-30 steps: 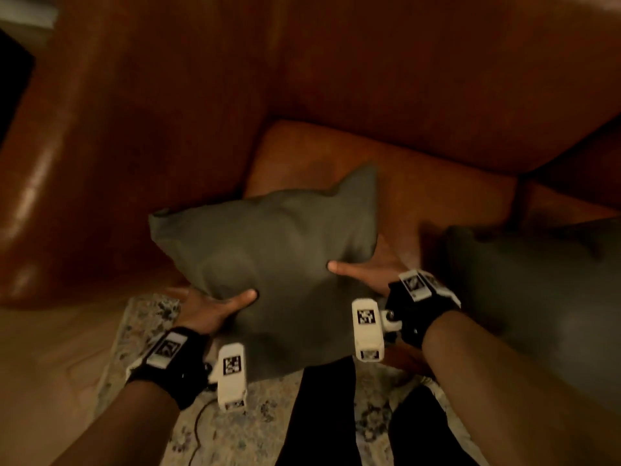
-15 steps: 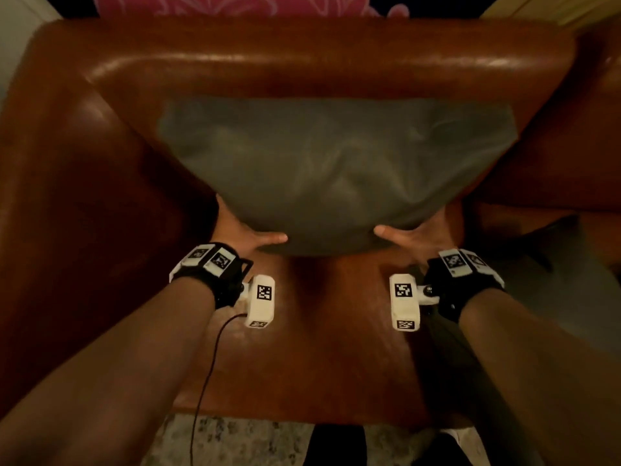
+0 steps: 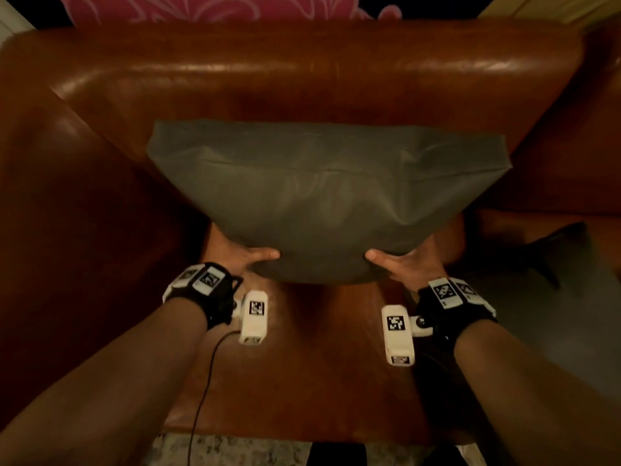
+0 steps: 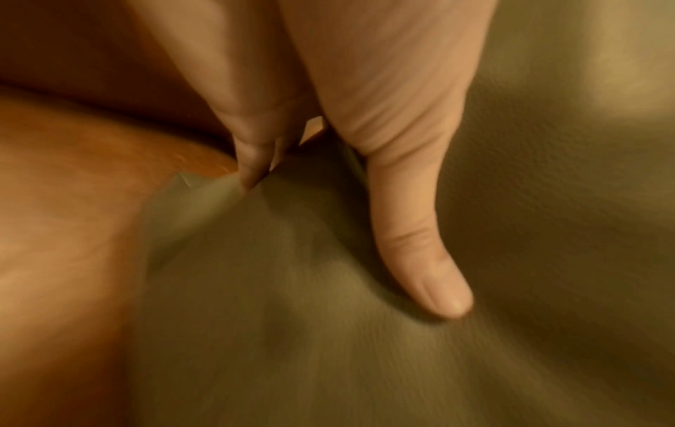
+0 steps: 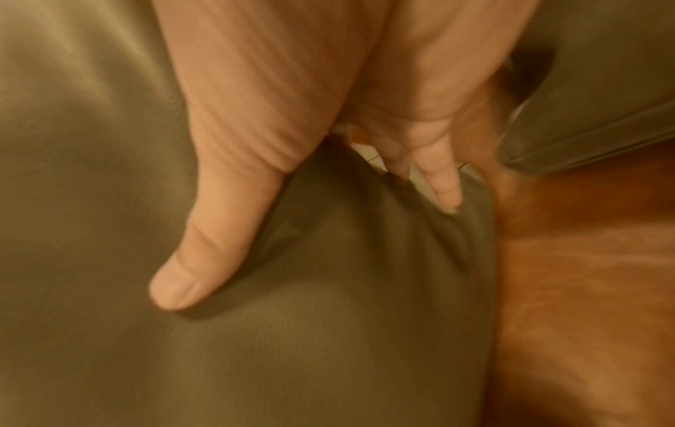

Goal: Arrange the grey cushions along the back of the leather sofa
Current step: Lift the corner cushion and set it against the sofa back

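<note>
Grey cushion [image 3: 322, 196] against sofa back [image 3: 302, 72] — both hands' grip pinching it — wrist-view-only: second cushion [image 5: 602, 86].

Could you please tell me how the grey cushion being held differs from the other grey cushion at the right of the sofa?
The held cushion is gripped at its lower corners by the left hand and right hand; the second cushion is untouched. The held cushion stands against the sofa back; the second cushion lies lower, on the seat at the right. The held cushion is fully in view; the second cushion is dim and partly cut off. Both are plain grey.
</note>
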### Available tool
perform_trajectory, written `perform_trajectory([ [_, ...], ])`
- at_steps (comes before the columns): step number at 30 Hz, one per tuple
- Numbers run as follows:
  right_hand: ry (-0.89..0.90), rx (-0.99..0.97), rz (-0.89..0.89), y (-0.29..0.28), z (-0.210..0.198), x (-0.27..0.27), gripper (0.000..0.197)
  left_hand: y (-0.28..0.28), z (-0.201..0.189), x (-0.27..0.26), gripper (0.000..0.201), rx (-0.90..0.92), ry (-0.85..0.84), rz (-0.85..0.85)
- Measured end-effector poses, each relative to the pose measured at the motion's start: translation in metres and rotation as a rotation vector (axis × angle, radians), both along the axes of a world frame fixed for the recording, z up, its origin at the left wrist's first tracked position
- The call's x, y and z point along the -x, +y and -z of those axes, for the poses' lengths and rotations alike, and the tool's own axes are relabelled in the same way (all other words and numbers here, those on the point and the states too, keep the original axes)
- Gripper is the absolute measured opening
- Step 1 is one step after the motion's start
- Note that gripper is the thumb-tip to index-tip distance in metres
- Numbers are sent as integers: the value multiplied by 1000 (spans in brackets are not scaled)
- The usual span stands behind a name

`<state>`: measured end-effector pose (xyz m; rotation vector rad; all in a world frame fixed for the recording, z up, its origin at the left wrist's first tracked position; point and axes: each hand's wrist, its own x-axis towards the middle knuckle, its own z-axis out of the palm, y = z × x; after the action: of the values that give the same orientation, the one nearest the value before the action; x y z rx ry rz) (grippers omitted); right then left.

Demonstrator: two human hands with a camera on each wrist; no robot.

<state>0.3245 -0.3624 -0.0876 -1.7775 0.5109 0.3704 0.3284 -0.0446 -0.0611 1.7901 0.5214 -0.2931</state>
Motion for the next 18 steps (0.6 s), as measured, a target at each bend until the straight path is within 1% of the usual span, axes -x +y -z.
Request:
perform_trajectory([
  [3, -30, -20, 30, 4, 2, -11, 126, 5, 4, -21, 141, -21, -7, 23],
  [5, -73, 6, 66, 9, -6, -8, 129, 7, 5, -14, 135, -52, -17, 3],
  [7, -117, 29, 104, 10, -16, -3, 134, 5, 4, 4, 128, -60, -78, -72],
  [9, -156, 56, 103, 9, -25, -2, 136, -3, 0, 21, 137, -14, -136, -114],
  [11, -194, 77, 82, 11, -28, -6, 136, -14, 0, 24, 145, -32, -179, -131],
  [13, -216, 80, 62, 16, -31, -9, 136, -24, -2, 14, 147, -47, -198, -134],
  [15, -234, 70, 64, 23, -30, -11, 136, -30, 2, -6, 144, -19, -183, -162],
  [18, -242, 60, 121, 31, -27, -18, 130, -24, 14, -32, 145, -16, -144, -112],
])
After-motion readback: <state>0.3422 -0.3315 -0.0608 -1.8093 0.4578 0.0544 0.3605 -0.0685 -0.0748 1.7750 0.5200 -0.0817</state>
